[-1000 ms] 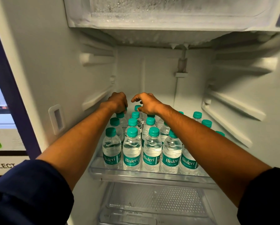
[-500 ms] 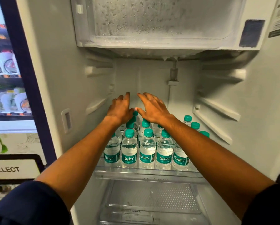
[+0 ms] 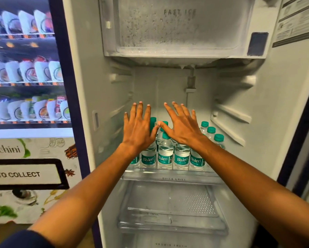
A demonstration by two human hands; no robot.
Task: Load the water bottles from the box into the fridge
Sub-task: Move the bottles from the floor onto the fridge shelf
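Note:
Several small clear water bottles (image 3: pixel 165 153) with teal caps and teal Bisleri labels stand in rows on the clear shelf (image 3: pixel 171 178) of the open fridge (image 3: pixel 268 122). My left hand (image 3: pixel 138 128) hovers flat over the left rows, fingers straight and spread, holding nothing. My right hand (image 3: pixel 181 125) hovers flat beside it over the middle rows, also empty. The two thumbs nearly meet above the caps. The hands hide the bottles at the back. The box is out of view.
A frosted freezer compartment (image 3: pixel 178 27) hangs above the shelf. Below it sits a clear drawer (image 3: pixel 171 212). A vending machine (image 3: pixel 28 86) with packaged snacks stands directly to the left. Ribbed shelf rails line both fridge walls.
Both hands have let go of the back bottles, opened flat and pulled back toward me. My head has drawn away, so more of the fridge and the vending machine shows.

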